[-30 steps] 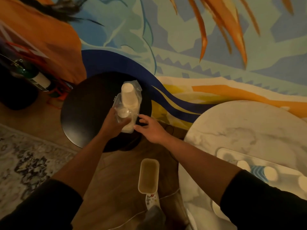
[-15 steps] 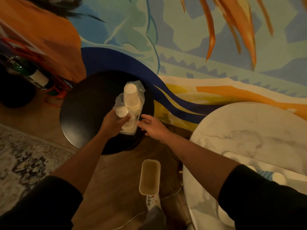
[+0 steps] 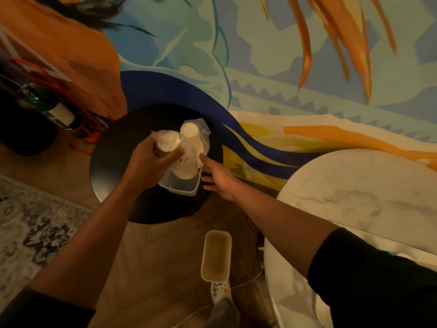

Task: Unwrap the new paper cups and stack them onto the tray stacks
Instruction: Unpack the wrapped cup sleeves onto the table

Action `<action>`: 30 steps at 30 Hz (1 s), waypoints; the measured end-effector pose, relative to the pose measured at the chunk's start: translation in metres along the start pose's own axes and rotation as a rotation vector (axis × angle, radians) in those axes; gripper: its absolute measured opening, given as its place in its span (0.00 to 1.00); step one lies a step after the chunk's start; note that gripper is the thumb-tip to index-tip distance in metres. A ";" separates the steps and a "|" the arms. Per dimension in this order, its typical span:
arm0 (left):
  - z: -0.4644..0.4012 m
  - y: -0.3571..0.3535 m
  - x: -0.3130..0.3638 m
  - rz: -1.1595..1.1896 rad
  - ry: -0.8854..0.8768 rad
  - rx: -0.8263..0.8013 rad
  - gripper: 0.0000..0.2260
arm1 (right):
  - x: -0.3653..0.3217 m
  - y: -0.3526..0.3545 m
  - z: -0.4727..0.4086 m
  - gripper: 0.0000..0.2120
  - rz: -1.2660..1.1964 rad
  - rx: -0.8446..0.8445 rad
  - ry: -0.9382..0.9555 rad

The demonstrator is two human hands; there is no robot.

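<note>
The head view, the only one, looks down on a round black side table [image 3: 113, 166] set against a painted wall. On it sits a small pale plastic tray [image 3: 181, 188] holding stacks of white paper cups [image 3: 188, 159] that lean away from the camera; the tallest stack still wears a clear plastic wrapper [image 3: 203, 132] around its upper end.

The left hand [image 3: 147, 162] curls round a separate plastic-wrapped sleeve of white paper cups [image 3: 168, 139], thumb and fingers closed about its lower part, holding it just beside the tray stacks. The right hand [image 3: 220, 177] holds nothing; its fingers are straight and spread, the index tip touching or nearly touching the side of the stacks.

As a judgement, the task is at an early stage: wrap still covers the held sleeve, so unwrapping and stacking both remain. Whether any cups in the tray are newly added cannot be told.

Lower down, a narrow cream rectangular bin [image 3: 216, 255] stands on the wooden floor; its inside looks bare, though the light is dim. A white marble table [image 3: 354, 190] fills the right side.
</note>
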State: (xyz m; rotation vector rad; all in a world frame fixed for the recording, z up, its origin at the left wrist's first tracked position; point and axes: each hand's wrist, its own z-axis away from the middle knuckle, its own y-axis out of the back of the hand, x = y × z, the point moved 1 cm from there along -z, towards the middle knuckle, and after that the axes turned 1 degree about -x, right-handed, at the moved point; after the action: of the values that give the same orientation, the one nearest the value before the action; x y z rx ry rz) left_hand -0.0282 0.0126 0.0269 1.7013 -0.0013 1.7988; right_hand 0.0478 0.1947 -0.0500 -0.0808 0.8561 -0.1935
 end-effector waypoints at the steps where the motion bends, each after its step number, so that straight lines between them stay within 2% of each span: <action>1: 0.004 0.000 0.011 0.012 -0.022 -0.006 0.21 | -0.002 0.002 0.003 0.32 0.007 -0.022 0.013; 4: 0.018 -0.009 0.041 0.052 -0.072 -0.054 0.21 | -0.010 0.015 0.017 0.32 0.033 -0.053 0.045; 8: 0.030 -0.033 0.071 0.045 -0.099 -0.139 0.14 | -0.018 0.048 0.048 0.26 0.022 -0.073 0.057; 11: 0.037 -0.057 0.093 0.043 -0.121 -0.180 0.21 | -0.019 0.078 0.080 0.32 0.115 -0.045 0.089; 12: 0.040 -0.066 0.101 0.049 -0.123 -0.186 0.20 | -0.019 0.089 0.092 0.33 0.166 -0.021 0.115; 15: 0.053 -0.097 0.130 0.042 -0.161 -0.190 0.07 | -0.019 0.119 0.136 0.25 0.321 0.040 0.260; 19: 0.079 -0.140 0.168 -0.002 -0.221 -0.237 0.11 | -0.014 0.151 0.204 0.22 0.472 0.098 0.473; 24: 0.119 -0.205 0.215 -0.043 -0.295 -0.338 0.20 | 0.006 0.201 0.291 0.31 0.607 0.232 0.606; 27: 0.150 -0.249 0.243 -0.031 -0.344 -0.412 0.15 | 0.023 0.224 0.348 0.34 0.597 0.302 0.666; 30: 0.183 -0.295 0.264 -0.046 -0.396 -0.476 0.12 | 0.046 0.249 0.401 0.33 0.588 0.398 0.719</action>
State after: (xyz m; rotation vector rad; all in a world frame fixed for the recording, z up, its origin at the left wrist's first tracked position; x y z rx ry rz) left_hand 0.2821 0.2855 0.1664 1.6497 -0.5137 1.2686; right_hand 0.4147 0.4271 0.1412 0.6434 1.4961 0.1800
